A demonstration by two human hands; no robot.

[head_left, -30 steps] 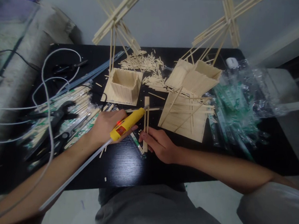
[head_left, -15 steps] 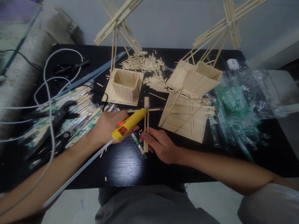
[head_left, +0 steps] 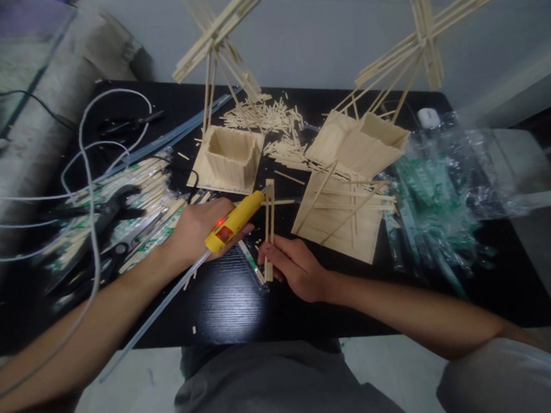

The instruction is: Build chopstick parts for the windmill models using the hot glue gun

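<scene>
My left hand [head_left: 205, 227] is wrapped round a yellow glue gun [head_left: 235, 223] with a red light lit on its side. A long clear glue stick [head_left: 154, 322] trails from its back end. The gun's nozzle is at the upper part of a small frame of wooden sticks [head_left: 270, 216]; whether they touch I cannot tell. The lower end of that frame is pinched in my right hand [head_left: 296, 267]. Just left of my right fingers lies a narrow green-and-clear wrapper [head_left: 252, 263] on the black table.
Two stick windmill models, one with a box base [head_left: 232, 159], the other with a larger body [head_left: 370, 143], stand behind. A flat stick panel [head_left: 342, 217] bears loose sticks. Cut pieces [head_left: 269, 116], plastic wrappers [head_left: 437, 189], pliers [head_left: 106, 215] and a white cable [head_left: 87, 182] surround my hands.
My left hand has drawn the glue gun slightly left and up, with its nozzle now higher on the stick frame. The glue stick's tail has swung right. My right hand is nearly still.
</scene>
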